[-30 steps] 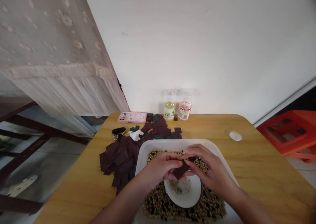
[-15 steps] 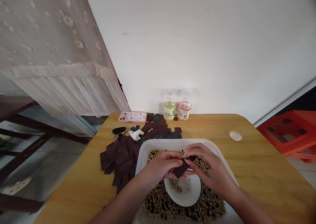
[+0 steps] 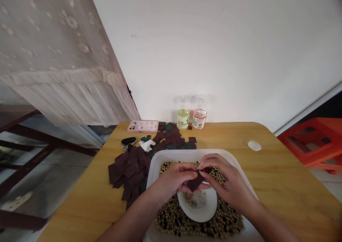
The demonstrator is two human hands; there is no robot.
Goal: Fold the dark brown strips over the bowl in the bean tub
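Between my two hands is a small dark brown rectangular piece (image 3: 195,183), flat like cloth or card; its material I cannot make out. My left hand (image 3: 184,178) is closed on its left side, thumb on top and fingers underneath. My right hand (image 3: 220,172) pinches its upper right end. Right below them a white bowl (image 3: 199,216) with a dark rim holds a few beads and something whitish. The bowl sits on tan and black round beads (image 3: 173,222) that fill a white tray (image 3: 161,156).
A heap of dark brown pieces (image 3: 130,169) lies left of the tray. Behind are a white crumpled tissue (image 3: 146,145), a pink phone (image 3: 143,126), black nail clippers (image 3: 128,141), a yellow-green bottle (image 3: 183,117) and a clear bottle (image 3: 199,119). A white lid (image 3: 254,146) lies right, beyond it an orange stool (image 3: 312,142).
My hands and the dark brown piece have hardly moved. The whole view has shifted very slightly.
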